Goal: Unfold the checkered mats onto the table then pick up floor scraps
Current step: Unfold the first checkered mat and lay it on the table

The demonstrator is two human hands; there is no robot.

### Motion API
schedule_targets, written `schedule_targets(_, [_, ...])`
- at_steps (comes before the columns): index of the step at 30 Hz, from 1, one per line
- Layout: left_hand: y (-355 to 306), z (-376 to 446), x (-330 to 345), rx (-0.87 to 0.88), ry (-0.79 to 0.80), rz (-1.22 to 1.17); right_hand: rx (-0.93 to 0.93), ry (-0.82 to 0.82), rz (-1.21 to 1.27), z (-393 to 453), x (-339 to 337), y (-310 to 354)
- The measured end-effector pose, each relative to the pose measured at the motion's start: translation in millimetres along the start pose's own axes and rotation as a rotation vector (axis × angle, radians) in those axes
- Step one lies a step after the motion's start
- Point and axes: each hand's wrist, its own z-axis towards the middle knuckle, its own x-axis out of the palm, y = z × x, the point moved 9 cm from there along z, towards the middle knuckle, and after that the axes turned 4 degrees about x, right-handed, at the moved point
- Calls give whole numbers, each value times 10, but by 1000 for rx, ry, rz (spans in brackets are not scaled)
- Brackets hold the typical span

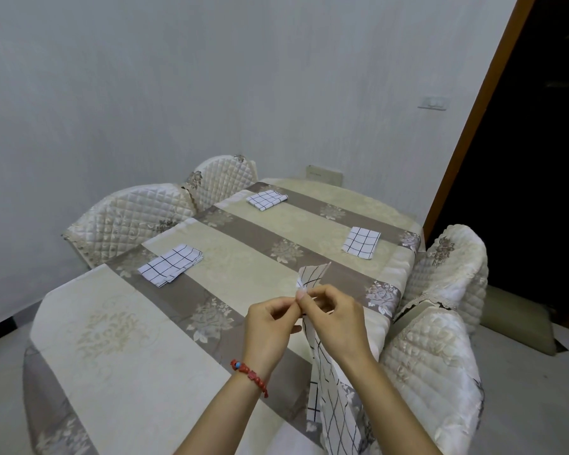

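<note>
A striped, floral-covered surface (191, 323) stands by a pale wall, ringed by quilted chairs (434, 362), bearing three folded checkered mats (171, 265). Above its near edge, the left hand (270, 326) and right hand (334, 318) pinch a fourth mat (334, 408), hanging half-unfolded.

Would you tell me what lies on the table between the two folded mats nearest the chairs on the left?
Nothing: in the head view only bare tablecloth lies between the near folded mat and the far folded mat.

White with a thin black grid on the held mat (330, 399) and the three folded mats (170, 265). Beige and taupe bands with pale floral print over the surface (119, 326). Cream quilted chair covers (130, 218). Red bracelet (251, 377), one bead perhaps blue.
</note>
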Motion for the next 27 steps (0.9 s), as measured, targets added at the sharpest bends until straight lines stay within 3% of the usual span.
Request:
schedule_targets(5, [85, 58, -150, -17, -70, -21, -86, -80, -60, 31, -35, -12])
schedule_targets(11, [157, 349, -764, -25, -319, -83, 23, -194, 20, 285, -295, -245])
schedule_targets(18, [188, 784, -1649, -34, -500, 36, 79, -265, -47, 839, -631, -351])
schedule_targets(27, [26, 854, -2434, -29, -659, 151, 72, -177, -161, 1481, -757, -270])
